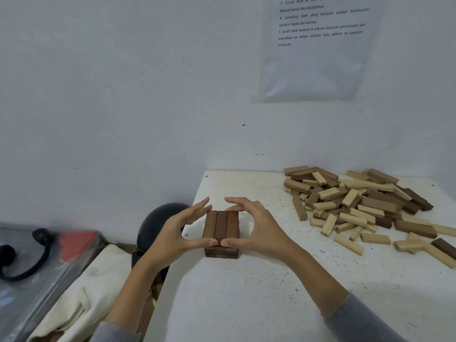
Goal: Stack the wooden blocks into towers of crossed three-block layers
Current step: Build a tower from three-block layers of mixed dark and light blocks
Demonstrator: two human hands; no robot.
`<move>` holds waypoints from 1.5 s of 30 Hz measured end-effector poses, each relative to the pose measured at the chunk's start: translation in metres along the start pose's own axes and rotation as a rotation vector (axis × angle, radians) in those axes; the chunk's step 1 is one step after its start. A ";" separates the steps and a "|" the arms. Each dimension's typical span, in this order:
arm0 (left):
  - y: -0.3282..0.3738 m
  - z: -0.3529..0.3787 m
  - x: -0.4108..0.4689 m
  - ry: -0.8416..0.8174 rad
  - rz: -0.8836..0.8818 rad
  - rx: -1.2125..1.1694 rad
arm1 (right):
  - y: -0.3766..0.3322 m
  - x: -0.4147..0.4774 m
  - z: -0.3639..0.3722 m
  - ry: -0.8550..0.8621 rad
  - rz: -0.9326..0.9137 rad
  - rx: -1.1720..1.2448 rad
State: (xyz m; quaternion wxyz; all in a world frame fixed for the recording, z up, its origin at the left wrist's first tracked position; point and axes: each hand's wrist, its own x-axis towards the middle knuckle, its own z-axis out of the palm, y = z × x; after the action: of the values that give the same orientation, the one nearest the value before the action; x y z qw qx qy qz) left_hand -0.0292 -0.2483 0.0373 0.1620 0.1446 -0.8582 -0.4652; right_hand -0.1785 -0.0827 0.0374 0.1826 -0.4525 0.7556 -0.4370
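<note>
A low tower of dark brown wooden blocks (221,227) stands near the left edge of the white table (246,292). Its top layer is three blocks side by side, running away from me, with crossed layers under it. My left hand (177,230) is at the tower's left side, thumb against the near end of the top layer and fingers by the far end. My right hand (256,228) mirrors it on the right side, thumb tip touching the near end. Both hands frame the top layer with fingers curved around it.
A loose pile of light and dark wooden blocks (365,206) covers the table's right side, reaching toward the right edge. A black round object (158,218) sits just off the table's left edge, above a cream cloth (86,292). A white wall with a printed sheet (318,45) rises behind.
</note>
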 end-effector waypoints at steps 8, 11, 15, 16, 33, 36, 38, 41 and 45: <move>-0.005 -0.001 0.000 -0.004 -0.008 0.016 | -0.002 -0.001 0.003 -0.006 -0.008 0.006; -0.005 0.001 -0.001 -0.008 0.002 0.020 | 0.001 -0.001 0.006 -0.008 0.004 0.040; -0.006 0.000 -0.004 -0.027 0.004 0.003 | 0.000 -0.005 0.005 -0.036 0.028 0.079; -0.004 -0.001 -0.006 -0.029 0.009 0.017 | 0.000 -0.008 0.002 -0.061 0.036 0.097; 0.032 0.066 -0.011 0.275 -0.378 -0.668 | -0.006 -0.014 0.081 0.222 0.330 0.920; 0.033 0.067 -0.011 0.288 -0.409 -0.736 | -0.004 -0.008 0.091 0.230 0.341 0.930; 0.032 0.068 -0.010 0.271 -0.407 -0.735 | -0.006 -0.008 0.093 0.227 0.346 0.945; 0.037 0.070 -0.012 0.275 -0.402 -0.752 | -0.005 -0.007 0.095 0.239 0.345 0.971; 0.041 0.068 -0.014 0.301 -0.391 -0.811 | -0.002 -0.006 0.095 0.258 0.343 0.925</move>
State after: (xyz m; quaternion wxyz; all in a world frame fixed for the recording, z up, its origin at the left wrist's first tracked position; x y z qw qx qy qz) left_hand -0.0490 -0.1701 0.0355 0.2372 0.2944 -0.5310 -0.7583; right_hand -0.1106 -0.1255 -0.0139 0.3380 -0.1363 0.5629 -0.7418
